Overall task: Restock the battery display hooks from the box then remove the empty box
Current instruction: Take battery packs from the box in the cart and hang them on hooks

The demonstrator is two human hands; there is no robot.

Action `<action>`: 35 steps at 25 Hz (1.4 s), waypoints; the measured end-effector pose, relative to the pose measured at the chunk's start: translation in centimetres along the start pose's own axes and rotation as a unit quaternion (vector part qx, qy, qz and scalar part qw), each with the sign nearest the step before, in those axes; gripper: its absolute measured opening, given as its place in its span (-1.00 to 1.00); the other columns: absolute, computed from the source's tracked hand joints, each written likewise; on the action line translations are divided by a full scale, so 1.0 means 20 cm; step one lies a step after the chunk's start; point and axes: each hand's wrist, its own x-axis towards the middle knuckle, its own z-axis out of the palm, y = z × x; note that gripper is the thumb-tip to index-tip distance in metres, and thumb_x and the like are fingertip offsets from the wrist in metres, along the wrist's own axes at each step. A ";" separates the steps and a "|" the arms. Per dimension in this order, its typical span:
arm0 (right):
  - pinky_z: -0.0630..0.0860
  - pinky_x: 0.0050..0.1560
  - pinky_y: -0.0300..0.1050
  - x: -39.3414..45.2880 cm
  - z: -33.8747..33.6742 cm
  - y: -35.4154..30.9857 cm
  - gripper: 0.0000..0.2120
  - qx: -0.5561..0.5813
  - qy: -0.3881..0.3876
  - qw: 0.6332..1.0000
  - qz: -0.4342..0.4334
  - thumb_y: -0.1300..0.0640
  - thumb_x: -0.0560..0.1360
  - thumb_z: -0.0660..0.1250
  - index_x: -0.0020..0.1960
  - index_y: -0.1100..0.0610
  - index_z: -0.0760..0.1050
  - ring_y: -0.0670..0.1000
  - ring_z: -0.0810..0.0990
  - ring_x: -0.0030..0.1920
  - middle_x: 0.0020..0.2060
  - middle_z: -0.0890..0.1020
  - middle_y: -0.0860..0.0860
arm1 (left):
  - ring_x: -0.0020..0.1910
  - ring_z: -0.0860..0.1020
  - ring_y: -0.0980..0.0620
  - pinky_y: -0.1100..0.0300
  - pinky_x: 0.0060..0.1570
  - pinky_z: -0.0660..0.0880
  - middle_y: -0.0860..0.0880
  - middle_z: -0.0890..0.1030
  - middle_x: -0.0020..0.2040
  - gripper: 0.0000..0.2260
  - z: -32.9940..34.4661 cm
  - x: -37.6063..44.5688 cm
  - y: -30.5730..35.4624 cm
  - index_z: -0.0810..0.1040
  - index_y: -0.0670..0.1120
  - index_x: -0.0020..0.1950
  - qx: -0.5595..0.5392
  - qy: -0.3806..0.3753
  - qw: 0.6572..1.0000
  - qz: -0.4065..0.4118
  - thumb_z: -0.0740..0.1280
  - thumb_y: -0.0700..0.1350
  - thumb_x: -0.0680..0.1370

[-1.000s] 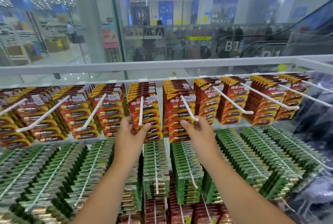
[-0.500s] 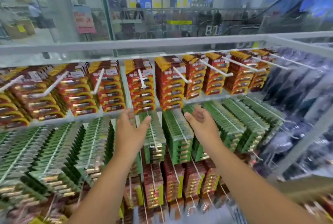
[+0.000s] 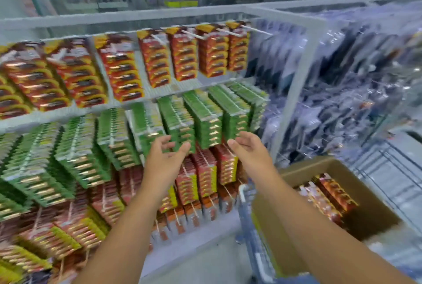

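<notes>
Red battery packs [image 3: 123, 71] fill the top row of hooks, and green battery packs [image 3: 201, 114] fill the row below. A brown cardboard box [image 3: 303, 169] sits at lower right with red battery packs [image 3: 328, 194] lying in it. My left hand [image 3: 164, 158] hovers open in front of the green packs and holds nothing. My right hand [image 3: 251, 150] is beside it, also open and empty, to the left of the box.
More red and yellow packs [image 3: 205, 174] hang on the lower rows. A blue cart handle [image 3: 249, 222] runs along the box's left side. Clear-bagged dark goods [image 3: 338, 82] hang to the right behind a white frame post [image 3: 294, 91]. Glass stands behind the rack.
Both hands let go of the top-row red packs and dropped down in front of the green row. The view swung right and down, so the box came into sight.
</notes>
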 end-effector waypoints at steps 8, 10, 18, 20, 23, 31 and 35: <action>0.43 0.07 -0.33 -0.23 -1.13 0.53 -0.61 -0.045 0.058 0.994 0.084 -0.09 0.58 0.43 0.35 -0.02 0.46 -0.14 0.57 0.19 0.15 0.58 -0.19 | 0.08 0.62 -0.03 0.14 -0.02 0.48 -0.04 0.60 0.27 -0.50 1.08 -0.58 0.00 0.48 -0.08 0.41 0.016 -0.085 0.995 -0.047 0.52 0.04 0.55; 0.46 0.15 -0.23 -0.22 -1.29 0.63 -0.61 -0.056 0.072 0.989 0.120 -0.13 0.58 0.44 0.33 -0.03 0.47 -0.15 0.57 0.16 0.12 0.57 -0.21 | 0.02 0.61 0.07 0.13 -0.09 0.52 0.02 0.58 0.26 -0.51 1.27 -0.62 -0.03 0.46 0.00 0.41 0.035 -0.116 0.990 -0.065 0.50 0.10 0.55; 0.49 0.05 -0.23 0.02 -1.55 1.03 -0.52 -0.119 0.085 0.962 0.232 -0.20 0.57 0.42 0.39 -0.02 0.44 -0.01 0.55 0.26 0.25 0.56 -0.06 | 0.07 0.57 0.07 0.11 0.13 0.52 -0.01 0.54 0.30 -0.49 1.90 -0.54 -0.31 0.45 -0.06 0.41 0.101 -0.177 0.970 -0.130 0.49 0.13 0.56; 0.44 0.20 -0.15 0.11 -1.59 1.13 -0.48 -0.138 0.077 0.955 0.250 -0.17 0.58 0.41 0.45 0.03 0.42 -0.01 0.53 0.28 0.25 0.55 -0.05 | 0.22 0.58 -0.05 0.06 0.22 0.54 -0.04 0.54 0.34 -0.47 2.02 -0.52 -0.39 0.45 -0.07 0.42 0.113 -0.172 0.966 -0.157 0.47 0.14 0.56; 0.42 0.22 -0.13 0.25 -1.61 1.28 -0.46 -0.168 0.050 0.946 0.271 -0.13 0.61 0.38 0.49 0.07 0.39 -0.02 0.50 0.27 0.32 0.54 -0.02 | 0.26 0.57 -0.10 0.15 0.13 0.48 -0.07 0.53 0.38 -0.44 2.18 -0.51 -0.49 0.45 -0.10 0.44 0.135 -0.136 0.962 -0.196 0.47 0.15 0.56; 0.49 0.05 -0.29 0.62 -1.67 1.76 -0.47 -0.274 -0.051 0.911 0.305 -0.14 0.60 0.39 0.48 0.07 0.42 0.05 0.58 0.29 0.35 0.57 0.02 | 0.41 0.49 -0.15 0.08 0.09 0.55 -0.10 0.39 0.50 -0.40 2.57 -0.51 -0.76 0.32 -0.06 0.58 0.239 -0.013 0.909 -0.340 0.43 0.08 0.61; 0.57 0.16 -0.10 0.72 -1.68 1.98 -0.52 -0.358 -0.101 0.892 0.256 -0.19 0.58 0.39 0.36 0.07 0.51 0.11 0.59 0.30 0.26 0.61 0.04 | 0.58 0.27 -0.22 -0.19 0.43 0.45 -0.17 0.25 0.61 -0.25 2.74 -0.53 -0.91 0.14 -0.09 0.66 0.325 0.035 0.868 -0.373 0.42 0.09 0.60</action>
